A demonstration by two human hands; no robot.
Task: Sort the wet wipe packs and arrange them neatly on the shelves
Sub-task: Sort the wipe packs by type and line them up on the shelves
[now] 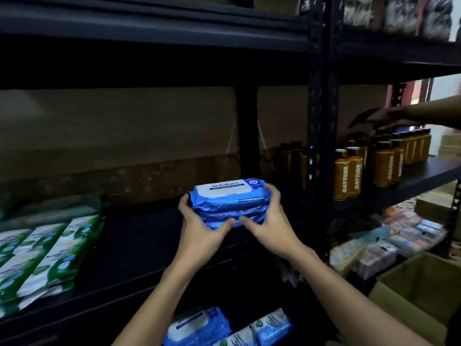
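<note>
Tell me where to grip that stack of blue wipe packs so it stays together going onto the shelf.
Grip the blue stack at its two short ends, coming from the front, as the left hand and right hand do now. The packs are soft and lie flat, so squeezing from both ends likely keeps them aligned.

Your left hand (199,231) and right hand (269,226) hide the bottom blue packs (229,203). Below your wrists, more packs (199,328) get cut off.

Stockroom or shop storage: dark metal shelving (321,101), rows of identical orange bottles (348,174) right of fingers, green-white packs (47,255) left, cardboard box (421,285) lower right.
</note>
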